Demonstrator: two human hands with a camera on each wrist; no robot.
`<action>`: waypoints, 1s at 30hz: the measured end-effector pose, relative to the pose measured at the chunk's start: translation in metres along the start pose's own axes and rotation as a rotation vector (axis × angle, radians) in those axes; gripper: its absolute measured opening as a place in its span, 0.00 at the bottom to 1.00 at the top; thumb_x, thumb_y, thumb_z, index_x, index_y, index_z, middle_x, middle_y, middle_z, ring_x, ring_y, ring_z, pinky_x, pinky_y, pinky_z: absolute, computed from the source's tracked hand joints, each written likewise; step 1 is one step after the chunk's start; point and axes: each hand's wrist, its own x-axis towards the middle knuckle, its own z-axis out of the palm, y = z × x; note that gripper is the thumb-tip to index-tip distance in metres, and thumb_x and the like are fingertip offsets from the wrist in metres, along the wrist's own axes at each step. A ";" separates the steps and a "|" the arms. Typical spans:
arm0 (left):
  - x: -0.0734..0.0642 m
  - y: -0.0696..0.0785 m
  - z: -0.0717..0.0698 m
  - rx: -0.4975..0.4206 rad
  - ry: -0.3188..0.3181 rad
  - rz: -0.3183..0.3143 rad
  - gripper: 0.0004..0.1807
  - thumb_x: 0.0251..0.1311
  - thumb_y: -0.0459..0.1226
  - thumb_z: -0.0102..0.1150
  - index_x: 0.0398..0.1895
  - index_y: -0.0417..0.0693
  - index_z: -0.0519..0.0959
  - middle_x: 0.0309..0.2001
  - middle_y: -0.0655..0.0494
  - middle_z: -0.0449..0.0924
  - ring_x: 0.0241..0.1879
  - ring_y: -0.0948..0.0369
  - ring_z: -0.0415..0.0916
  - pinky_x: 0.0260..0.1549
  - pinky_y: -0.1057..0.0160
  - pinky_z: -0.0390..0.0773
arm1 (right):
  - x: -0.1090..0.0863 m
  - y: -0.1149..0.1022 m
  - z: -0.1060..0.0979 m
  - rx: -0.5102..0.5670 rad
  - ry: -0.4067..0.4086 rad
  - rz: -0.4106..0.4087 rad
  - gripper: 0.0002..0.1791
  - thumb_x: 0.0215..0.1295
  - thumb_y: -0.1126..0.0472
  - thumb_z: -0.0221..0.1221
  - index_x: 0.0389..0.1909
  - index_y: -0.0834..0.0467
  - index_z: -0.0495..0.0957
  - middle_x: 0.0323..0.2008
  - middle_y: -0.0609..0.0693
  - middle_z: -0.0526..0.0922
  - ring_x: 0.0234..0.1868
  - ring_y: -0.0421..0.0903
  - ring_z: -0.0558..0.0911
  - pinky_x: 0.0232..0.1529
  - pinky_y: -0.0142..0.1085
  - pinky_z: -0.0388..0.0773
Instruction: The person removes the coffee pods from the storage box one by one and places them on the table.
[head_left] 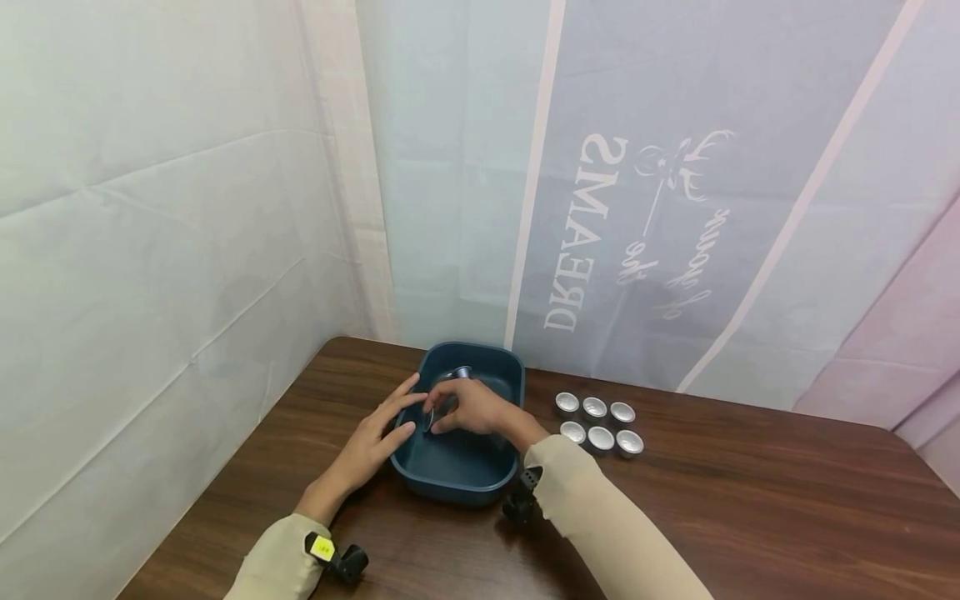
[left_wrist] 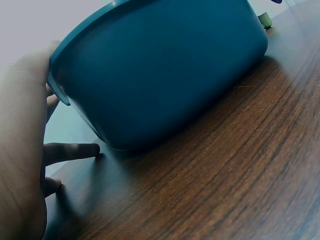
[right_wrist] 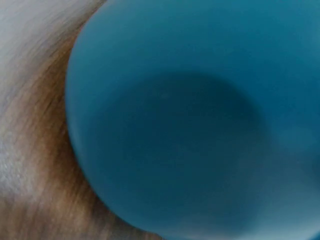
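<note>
A deep blue plastic basin stands on the table between the hands. My left hand rests at its left rim, fingers stretched out, some over the edge and others low outside the wall in the left wrist view. Inside the basin my right hand pinches a small round coffee capsule by its edge, thumb opposite the fingers; its silver rim shows edge-on. Another capsule lies in the basin's far part, partly behind the right hand. The right wrist view holds only the blurred basin wall, without the hand.
Right of the basin, several silver-lidded capsules stand in two rows on the brown wooden table. A printed curtain hangs along the table's back edge, and a pale cloth hangs at the left.
</note>
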 end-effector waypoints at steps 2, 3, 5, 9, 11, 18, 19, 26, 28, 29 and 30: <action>0.000 0.000 0.001 0.000 -0.002 -0.004 0.22 0.67 0.27 0.47 0.64 0.33 0.66 0.71 0.35 0.51 0.68 0.36 0.50 0.56 0.31 0.56 | -0.002 0.000 -0.002 -0.009 -0.007 -0.005 0.13 0.56 0.58 0.69 0.42 0.46 0.81 0.41 0.36 0.80 0.41 0.38 0.80 0.39 0.32 0.77; 0.000 0.000 0.001 -0.002 -0.003 -0.004 0.22 0.67 0.27 0.47 0.64 0.33 0.66 0.71 0.35 0.51 0.68 0.36 0.50 0.56 0.31 0.56 | -0.003 -0.001 -0.003 -0.015 -0.007 -0.010 0.13 0.57 0.58 0.69 0.43 0.47 0.81 0.41 0.36 0.80 0.41 0.38 0.80 0.39 0.32 0.77; 0.000 0.000 0.001 -0.002 -0.003 -0.003 0.22 0.67 0.28 0.47 0.64 0.33 0.66 0.71 0.35 0.51 0.68 0.36 0.50 0.56 0.30 0.56 | -0.006 -0.001 -0.006 -0.026 0.002 -0.026 0.13 0.57 0.58 0.68 0.44 0.48 0.81 0.42 0.37 0.79 0.40 0.38 0.80 0.38 0.32 0.77; 0.001 0.000 0.002 -0.004 -0.004 0.002 0.22 0.67 0.28 0.47 0.65 0.34 0.66 0.71 0.35 0.51 0.68 0.36 0.50 0.56 0.30 0.54 | -0.014 -0.004 -0.015 -0.040 0.051 -0.042 0.13 0.57 0.58 0.68 0.45 0.50 0.82 0.41 0.38 0.79 0.36 0.39 0.79 0.36 0.33 0.77; 0.001 0.000 0.002 -0.002 -0.004 -0.002 0.22 0.67 0.28 0.47 0.65 0.35 0.66 0.71 0.35 0.51 0.69 0.37 0.50 0.56 0.28 0.52 | -0.018 -0.006 -0.018 -0.041 0.078 -0.047 0.13 0.57 0.57 0.68 0.44 0.48 0.81 0.40 0.38 0.79 0.35 0.39 0.79 0.34 0.33 0.77; 0.000 -0.001 0.000 0.001 -0.009 -0.022 0.22 0.68 0.29 0.46 0.65 0.36 0.66 0.72 0.37 0.51 0.69 0.38 0.49 0.56 0.26 0.45 | -0.033 -0.006 -0.020 0.007 0.132 -0.092 0.12 0.59 0.54 0.67 0.43 0.42 0.79 0.40 0.37 0.78 0.33 0.40 0.79 0.35 0.34 0.78; 0.000 -0.001 -0.001 0.002 -0.009 -0.025 0.22 0.68 0.29 0.46 0.65 0.35 0.67 0.72 0.38 0.51 0.69 0.39 0.49 0.56 0.26 0.44 | -0.035 -0.006 -0.020 0.016 0.143 -0.106 0.12 0.59 0.55 0.67 0.43 0.42 0.79 0.40 0.38 0.78 0.33 0.40 0.79 0.34 0.35 0.78; 0.000 0.000 -0.001 0.014 -0.003 -0.033 0.22 0.68 0.29 0.47 0.65 0.36 0.67 0.72 0.38 0.52 0.69 0.39 0.49 0.56 0.26 0.43 | -0.055 -0.003 -0.027 0.096 0.267 -0.139 0.14 0.58 0.54 0.68 0.44 0.41 0.79 0.40 0.38 0.79 0.34 0.40 0.79 0.31 0.37 0.78; 0.000 0.001 0.000 0.013 -0.001 -0.029 0.22 0.68 0.29 0.47 0.65 0.35 0.67 0.72 0.38 0.52 0.69 0.39 0.49 0.56 0.25 0.42 | -0.065 0.001 -0.032 0.150 0.305 -0.139 0.14 0.57 0.54 0.68 0.44 0.42 0.79 0.38 0.41 0.80 0.33 0.41 0.79 0.30 0.37 0.77; 0.000 0.001 0.000 0.012 0.000 -0.025 0.22 0.68 0.29 0.47 0.65 0.35 0.67 0.72 0.38 0.52 0.69 0.38 0.49 0.56 0.25 0.42 | -0.070 0.002 -0.035 0.177 0.324 -0.142 0.14 0.57 0.54 0.68 0.44 0.43 0.79 0.37 0.43 0.80 0.33 0.42 0.79 0.30 0.37 0.76; 0.000 0.001 0.000 0.012 0.001 -0.020 0.22 0.68 0.28 0.47 0.64 0.35 0.67 0.72 0.38 0.51 0.69 0.38 0.49 0.56 0.25 0.42 | -0.075 0.005 -0.037 0.201 0.347 -0.146 0.15 0.57 0.55 0.69 0.44 0.44 0.79 0.36 0.45 0.81 0.32 0.44 0.79 0.29 0.36 0.75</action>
